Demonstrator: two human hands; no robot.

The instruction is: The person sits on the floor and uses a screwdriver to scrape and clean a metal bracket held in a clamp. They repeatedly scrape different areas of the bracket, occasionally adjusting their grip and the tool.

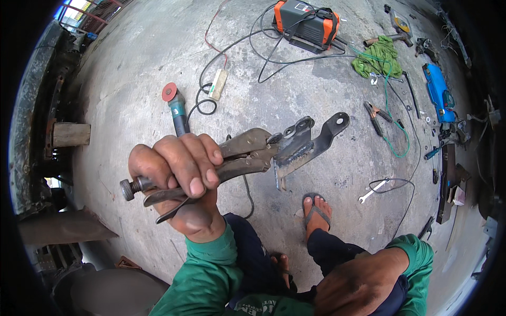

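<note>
My left hand (182, 168) is wrapped round a pair of locking pliers (245, 152), its knurled adjusting screw sticking out on the left. Clamped in the plier jaws is a dark metal bracket (311, 150), with a rough weld bead along it and a round hole in its bent end. Bracket and pliers are held up in front of me, above the floor. At the lower right, my right hand (350, 287) crosses in front of my body from a green sleeve. Its fingers are hidden, so I cannot see whether it holds anything.
An angle grinder (177, 108) lies beyond my left hand. At the back stands an orange and black welding machine (305, 25) with trailing cables. A green cloth (377, 57), a clamp (378, 117), a wrench (373, 190) and a blue case (438, 92) lie to the right.
</note>
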